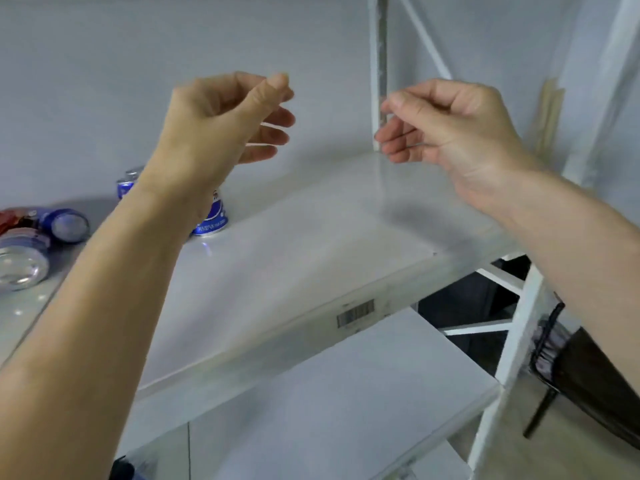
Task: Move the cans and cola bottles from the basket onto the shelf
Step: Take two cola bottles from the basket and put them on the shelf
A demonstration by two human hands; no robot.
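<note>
Head view is showing blue cola cans [211, 216] standing and lying at the far left of the white shelf [311, 244]. They are likely rigid, smooth, slippery; gripping round the middle looks safest. Left hand [221, 123] and right hand [450, 123] are hovering above, fingers loosely curled, holding nothing. A black basket [554, 344] is hanging at right.

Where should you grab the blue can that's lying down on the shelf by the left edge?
Probably round the middle of its curved side, coming down from above. The blue metal can lying on its side has its round silver end turned toward the camera, so its side faces up, free for fingers and thumb. Other cans lie close on its left, so reaching in from that side looks cramped. Both the left hand and right hand hold nothing.
</note>
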